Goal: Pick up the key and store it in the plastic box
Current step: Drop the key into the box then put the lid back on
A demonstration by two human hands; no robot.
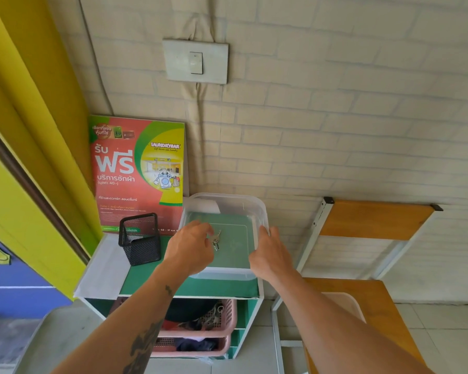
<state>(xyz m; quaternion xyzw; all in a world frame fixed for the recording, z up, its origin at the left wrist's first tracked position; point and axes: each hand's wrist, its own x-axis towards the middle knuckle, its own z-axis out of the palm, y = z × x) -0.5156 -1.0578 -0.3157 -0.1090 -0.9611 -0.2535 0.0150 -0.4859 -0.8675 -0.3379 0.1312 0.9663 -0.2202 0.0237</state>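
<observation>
A clear plastic box [243, 203] stands open on the green top of a small shelf unit [173, 287], against the wall. My left hand [191, 248] reaches over the box's left side and pinches a small bunch of silver keys [216, 240], which hangs inside the box just above its floor. My right hand [270, 252] grips the box's right rim, thumb on the edge. The near left corner of the box is hidden behind my left hand.
A black mesh pen holder [139, 238] stands left of the box, with a red laundry poster [138, 174] leaning on the wall behind. Pink baskets [222, 319] of clutter sit on the shelves below. A wooden chair [370, 238] stands at the right. A light switch [196, 62] is on the wall.
</observation>
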